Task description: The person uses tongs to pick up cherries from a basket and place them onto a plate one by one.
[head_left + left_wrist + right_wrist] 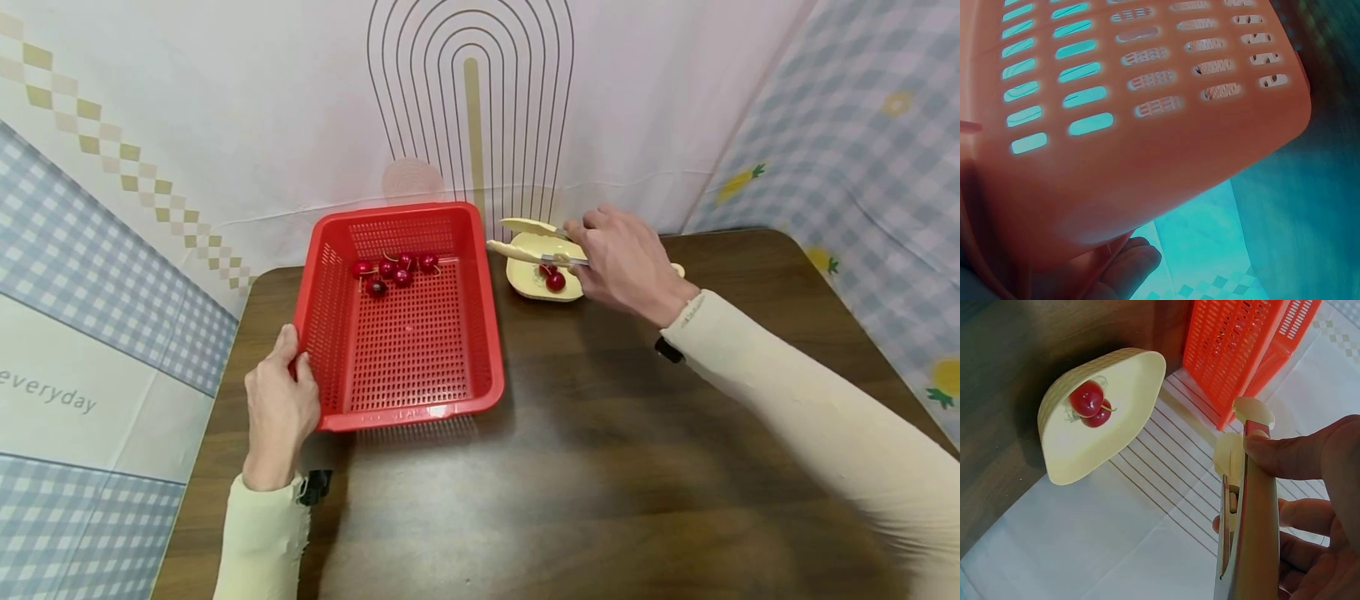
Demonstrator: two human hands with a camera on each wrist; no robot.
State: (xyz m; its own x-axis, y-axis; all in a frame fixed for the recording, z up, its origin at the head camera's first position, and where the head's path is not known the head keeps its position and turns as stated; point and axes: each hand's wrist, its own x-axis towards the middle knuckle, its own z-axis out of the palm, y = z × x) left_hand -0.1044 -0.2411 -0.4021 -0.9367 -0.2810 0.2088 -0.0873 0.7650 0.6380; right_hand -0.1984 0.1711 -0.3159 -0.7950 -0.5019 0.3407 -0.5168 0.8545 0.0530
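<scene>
My left hand [281,404] grips the left rim of a red perforated plastic basket [491,342]. In the left wrist view its fingers [1132,269] show below the basket wall [1166,147]. Several dark red cherries [402,277] with stems lie toward the basket's far end. My right hand [626,262] holds cream-tipped tongs [517,252] above a small cream bowl [528,287], their tips apart with nothing between them. Two cherries [1088,400] sit in the bowl [1104,450], clearly seen in the right wrist view. The thumb presses one arm of the tongs [1259,519].
A dark wooden table [570,475] carries the basket and the bowl, which stand side by side near its far edge. A patterned white cloth [300,100] hangs behind, and checked cloth [862,150] closes off the right side.
</scene>
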